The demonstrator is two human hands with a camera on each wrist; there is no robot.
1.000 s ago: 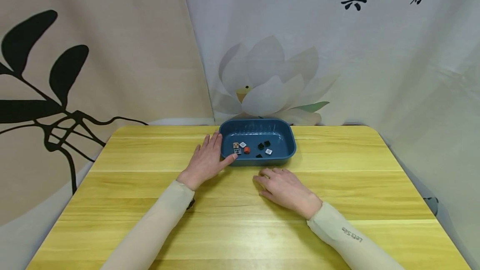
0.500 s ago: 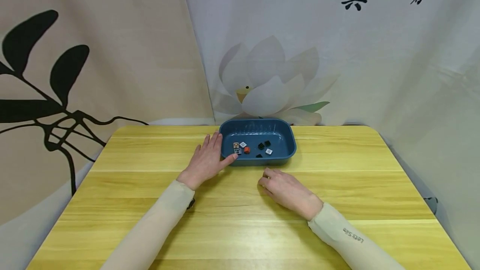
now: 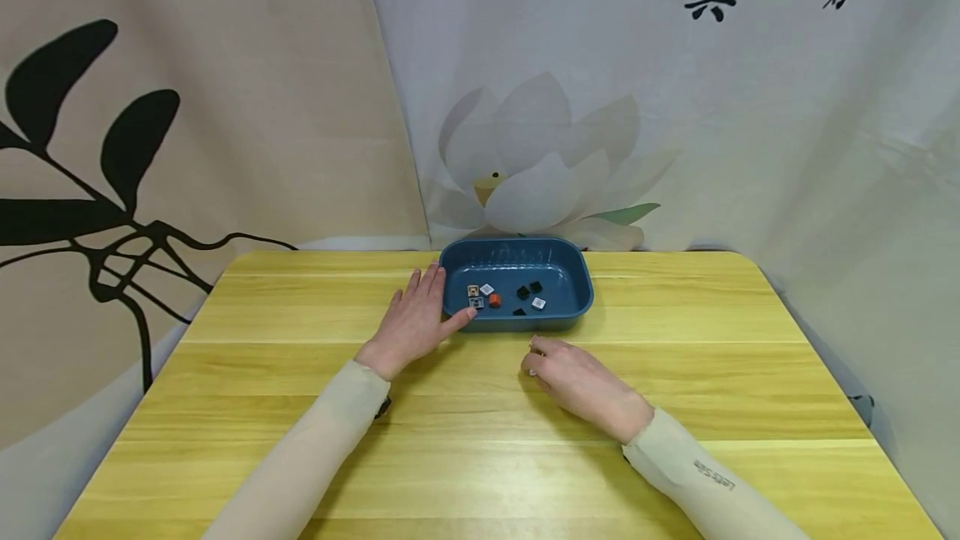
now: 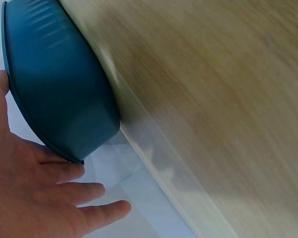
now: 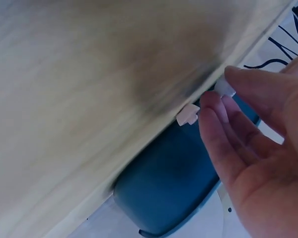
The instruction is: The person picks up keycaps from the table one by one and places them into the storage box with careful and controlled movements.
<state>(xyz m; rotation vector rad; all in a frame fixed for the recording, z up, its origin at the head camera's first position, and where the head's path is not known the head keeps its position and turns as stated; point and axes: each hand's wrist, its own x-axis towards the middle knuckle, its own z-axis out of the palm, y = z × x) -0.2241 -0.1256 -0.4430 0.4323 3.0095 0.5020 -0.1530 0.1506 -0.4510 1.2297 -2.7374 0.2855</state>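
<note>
My left hand (image 3: 408,319) lies with straight, spread fingers against the left end of a dark blue tray (image 3: 577,319), its thumb over the front rim. In the left wrist view, the left fingertips touch the rim. In front of the tray, my right hand (image 3: 581,382) is low over the table and pinches a small white block-like piece (image 5: 224,88) between thumb and fingers. Close by its fingertips, a second small pinkish-white piece (image 5: 187,114) with a stepped edge is on the table. Most of the held piece is hidden in the head view.
Inside the tray lie several small square pieces: white (image 3: 538,304), black (image 3: 522,292), an orange-red piece (image 3: 494,301) and a tan one (image 3: 472,291). The wooden table (image 3: 450,457) ends at the back against a printed cloth (image 3: 300,107).
My right hand has shifted slightly to the right, its fingers drawing together, and a bit of white now shows at its fingertips. The left hand and tray have stayed put.
</note>
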